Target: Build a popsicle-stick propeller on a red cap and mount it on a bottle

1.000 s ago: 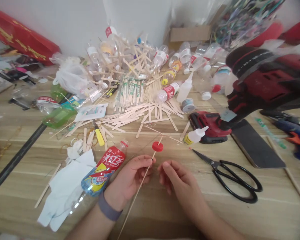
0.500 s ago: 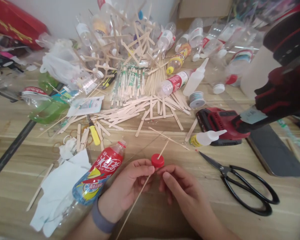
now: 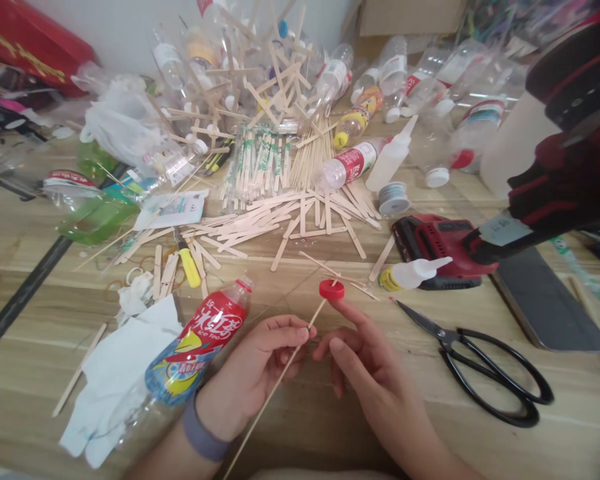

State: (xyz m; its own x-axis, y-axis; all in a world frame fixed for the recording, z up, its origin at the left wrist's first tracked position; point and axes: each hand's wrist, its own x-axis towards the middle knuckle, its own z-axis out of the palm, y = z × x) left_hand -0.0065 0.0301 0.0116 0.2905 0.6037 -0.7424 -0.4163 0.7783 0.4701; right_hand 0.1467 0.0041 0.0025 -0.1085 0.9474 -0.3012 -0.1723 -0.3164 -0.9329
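My left hand point(image 3: 267, 353) pinches a thin bamboo skewer point(image 3: 265, 408), which slants up and away from me. Near the skewer's far end sits a red bottle cap point(image 3: 332, 289), with the tip poking out through it. My right hand point(image 3: 367, 363) holds nothing; its index finger reaches up to the underside of the cap and the other fingers are loosely bent. A small dark spot shows at my left fingertips, too small to name. Beside my left wrist lies an iced tea bottle point(image 3: 195, 347) with a red and blue label.
Black-handled scissors point(image 3: 485, 360) lie at the right, near a glue bottle point(image 3: 413, 273), a red and black power drill point(image 3: 440, 250) and a dark phone point(image 3: 550, 300). Farther back are loose wooden sticks point(image 3: 250, 223) and several plastic bottles point(image 3: 347, 163). White paper point(image 3: 120, 373) lies at the left.
The red cap has moved up the skewer, away from my left fingers toward the far tip. My right index finger has stretched out after it.
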